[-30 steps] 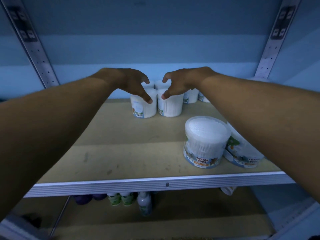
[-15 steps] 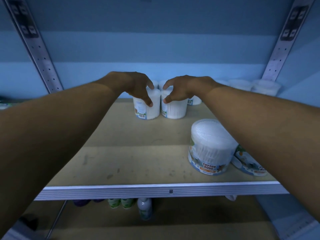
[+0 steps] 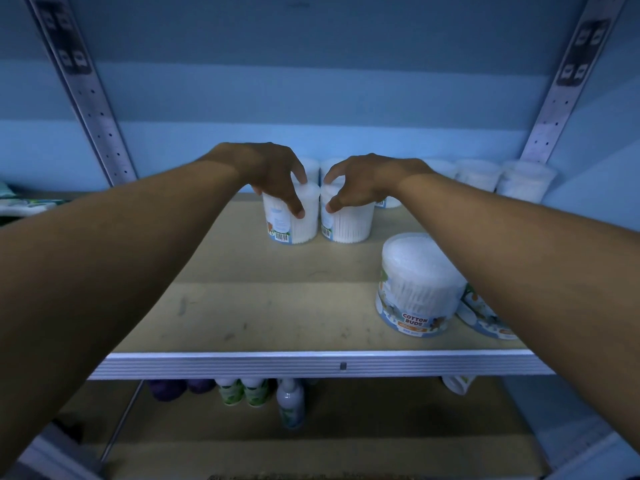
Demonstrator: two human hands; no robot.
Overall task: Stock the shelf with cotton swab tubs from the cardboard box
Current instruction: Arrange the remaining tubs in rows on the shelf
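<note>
Both hands are deep in at the back of the shelf [image 3: 242, 320], the left hand [image 3: 273, 174] gripping one cotton swab tub [image 3: 291, 220] from above and the right hand [image 3: 360, 185] gripping its neighbour [image 3: 349, 223], likely to set them tight beside the back row. Two larger tubs [image 3: 419, 289] wait near the front right corner. The cardboard box is out of view, and the right forearm hides much of the second.
</note>
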